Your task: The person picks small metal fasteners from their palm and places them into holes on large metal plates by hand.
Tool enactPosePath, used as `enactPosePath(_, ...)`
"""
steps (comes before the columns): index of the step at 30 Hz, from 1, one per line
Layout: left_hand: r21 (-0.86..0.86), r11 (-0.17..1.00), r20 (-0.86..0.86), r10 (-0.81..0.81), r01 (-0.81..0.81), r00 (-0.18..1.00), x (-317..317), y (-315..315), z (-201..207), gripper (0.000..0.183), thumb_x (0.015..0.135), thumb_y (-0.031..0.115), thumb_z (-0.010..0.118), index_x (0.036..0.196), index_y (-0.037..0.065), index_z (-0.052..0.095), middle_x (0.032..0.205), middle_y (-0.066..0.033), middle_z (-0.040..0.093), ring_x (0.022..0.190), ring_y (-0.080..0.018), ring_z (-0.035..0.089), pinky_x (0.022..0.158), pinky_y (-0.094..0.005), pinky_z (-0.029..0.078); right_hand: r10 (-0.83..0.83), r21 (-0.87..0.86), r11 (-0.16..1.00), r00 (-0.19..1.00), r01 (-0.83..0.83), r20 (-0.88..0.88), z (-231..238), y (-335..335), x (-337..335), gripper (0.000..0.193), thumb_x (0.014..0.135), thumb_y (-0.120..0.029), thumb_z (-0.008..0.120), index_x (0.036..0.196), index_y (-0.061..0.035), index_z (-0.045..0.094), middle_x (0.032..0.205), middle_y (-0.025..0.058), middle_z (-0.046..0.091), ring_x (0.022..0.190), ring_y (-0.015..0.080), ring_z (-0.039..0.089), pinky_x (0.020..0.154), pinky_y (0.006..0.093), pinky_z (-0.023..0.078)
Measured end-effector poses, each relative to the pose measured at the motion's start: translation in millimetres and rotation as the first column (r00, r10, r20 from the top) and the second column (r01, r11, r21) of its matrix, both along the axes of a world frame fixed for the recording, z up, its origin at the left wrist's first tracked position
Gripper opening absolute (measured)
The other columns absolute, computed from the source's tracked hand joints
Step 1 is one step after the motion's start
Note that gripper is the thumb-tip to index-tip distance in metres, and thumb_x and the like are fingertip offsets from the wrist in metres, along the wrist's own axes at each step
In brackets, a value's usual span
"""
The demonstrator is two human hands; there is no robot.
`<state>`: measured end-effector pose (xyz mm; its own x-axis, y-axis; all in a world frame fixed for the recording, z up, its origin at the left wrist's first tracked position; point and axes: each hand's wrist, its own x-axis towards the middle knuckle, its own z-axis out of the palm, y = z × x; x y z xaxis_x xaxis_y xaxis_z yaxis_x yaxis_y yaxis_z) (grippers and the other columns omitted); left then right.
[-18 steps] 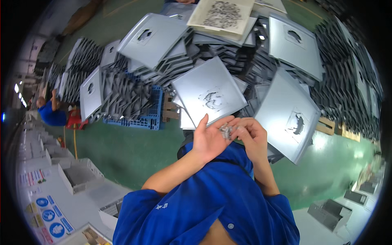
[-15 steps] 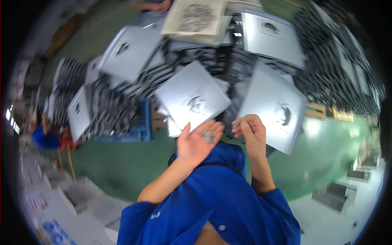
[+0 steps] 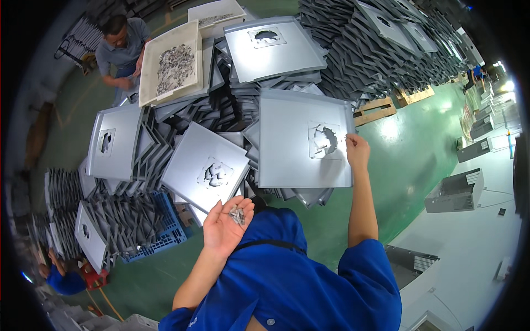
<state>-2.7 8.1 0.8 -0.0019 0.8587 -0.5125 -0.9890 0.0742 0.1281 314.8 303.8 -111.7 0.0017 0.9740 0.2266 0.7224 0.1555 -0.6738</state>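
My left hand is palm up with fingers slightly cupped, holding a small heap of little grey pieces. My right hand is reached forward, its thumb and fingers pinched together at the right edge of a large silver metal panel. What the pinch holds is too small to make out. That panel has a ragged opening inside a square outline, with small pieces around it. A second silver panel lies tilted just beyond my left hand, with small pieces scattered over its similar opening.
A cream tray of small grey pieces sits on the stacks, a person in grey beside it. Stacked panels rise at the back right above wooden pallets. A blue pallet stands left. Metal housings are at right.
My view has swung to the right. My right hand has moved away from my left, out to the large panel's right edge. The left hand still carries the small pieces.
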Motion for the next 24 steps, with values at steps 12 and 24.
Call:
enactPosePath(12, -0.007, 1.000, -0.075, -0.027, 0.027, 0.997, -0.1, -6.2, 4.7, 0.048, 0.100, 0.033, 0.037, 0.120, -0.008, 0.051, 0.120, -0.0228, 0.056, 0.114, -0.0325, 0.055, 0.099, -0.0415, 0.045, 0.068, -0.001, 0.998, 0.998, -0.068, 0.012, -22.1, 21.8, -15.6, 0.014, 0.077, -0.010, 0.067, 0.089, -0.0049, 0.070, 0.080, 0.0123, 0.068, 0.071, 0.0256, 0.065, 0.069, 0.0343, 0.051)
enactPosePath(24, 0.018, 1.000, -0.046, 0.018, -0.017, 0.999, -1.7, -15.6, -2.5, 0.046, 0.098, 0.032, 0.041, 0.119, -0.007, 0.053, 0.121, -0.0233, 0.056, 0.115, -0.0326, 0.055, 0.100, -0.0416, 0.045, 0.111, -0.031, 0.994, 0.931, -0.107, 0.348, -7.5, 22.9, -21.2, 0.014, 0.079, -0.014, 0.060, 0.086, -0.0100, 0.071, 0.091, 0.0115, 0.068, 0.085, 0.0331, 0.063, 0.076, 0.0427, 0.049)
